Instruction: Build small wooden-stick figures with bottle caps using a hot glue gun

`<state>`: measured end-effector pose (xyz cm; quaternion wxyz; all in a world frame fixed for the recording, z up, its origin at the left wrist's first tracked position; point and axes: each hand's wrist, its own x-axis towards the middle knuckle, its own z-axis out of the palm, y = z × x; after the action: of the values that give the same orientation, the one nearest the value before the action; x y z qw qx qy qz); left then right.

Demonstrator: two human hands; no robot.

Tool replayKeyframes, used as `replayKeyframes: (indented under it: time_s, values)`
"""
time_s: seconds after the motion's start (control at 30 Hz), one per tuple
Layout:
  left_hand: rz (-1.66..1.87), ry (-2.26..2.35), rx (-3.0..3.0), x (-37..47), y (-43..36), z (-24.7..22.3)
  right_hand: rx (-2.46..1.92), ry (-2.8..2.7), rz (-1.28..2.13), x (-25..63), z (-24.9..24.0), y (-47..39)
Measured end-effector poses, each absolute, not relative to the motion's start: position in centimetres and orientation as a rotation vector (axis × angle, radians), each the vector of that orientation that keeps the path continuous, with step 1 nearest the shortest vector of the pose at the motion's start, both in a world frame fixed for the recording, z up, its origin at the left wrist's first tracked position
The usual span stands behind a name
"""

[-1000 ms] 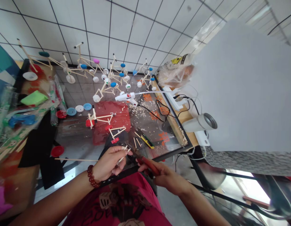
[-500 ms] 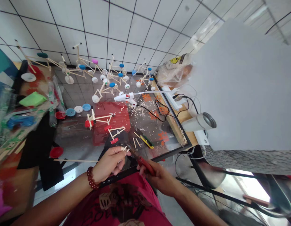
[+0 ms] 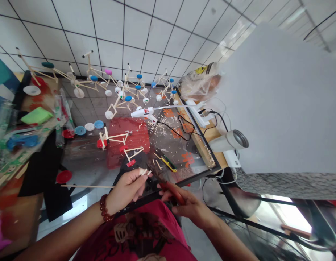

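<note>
My left hand [image 3: 131,185] is closed, pinching short wooden sticks [image 3: 145,172] between thumb and fingertips. A long thin stick [image 3: 86,186] reaches behind that wrist; I cannot tell whether the hand holds it. My right hand [image 3: 186,204] grips red-handled pliers [image 3: 174,192], whose dark jaws point up and left, just right of the short sticks and apart from them. Beyond the hands lie a yellow utility knife [image 3: 168,164], cut stick pieces [image 3: 159,165] and a stick frame [image 3: 133,149] with red caps. Another stick frame [image 3: 117,138] with a red wheel stands farther back.
A white glue gun [image 3: 144,113] lies mid-table among wood chips, its cord running right. Several stick models with bottle-cap wheels line the tiled wall. Blue and white caps [image 3: 89,127] and a red cap [image 3: 63,177] lie left. A power strip [image 3: 198,114] and a cup [image 3: 230,140] stand right.
The pliers have drawn slightly right, away from the sticks, and their handles have spread in my right hand. My left hand keeps its pinch, with the short sticks showing more plainly.
</note>
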<state>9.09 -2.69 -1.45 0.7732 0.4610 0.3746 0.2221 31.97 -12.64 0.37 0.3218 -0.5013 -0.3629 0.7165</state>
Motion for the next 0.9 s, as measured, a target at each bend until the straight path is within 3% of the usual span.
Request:
replayKeyframes:
  time_s: [0.5,0.9]
  values:
    - [0.397,0.817,0.75,9.1,-2.6,-1.3,-1.362,-1.122,1.909,32.4,0.3,-12.6]
    - [0.4,0.897,0.895,9.3,-2.7,-1.3,-1.53,-1.191,1.921,31.7,1.9,-11.6]
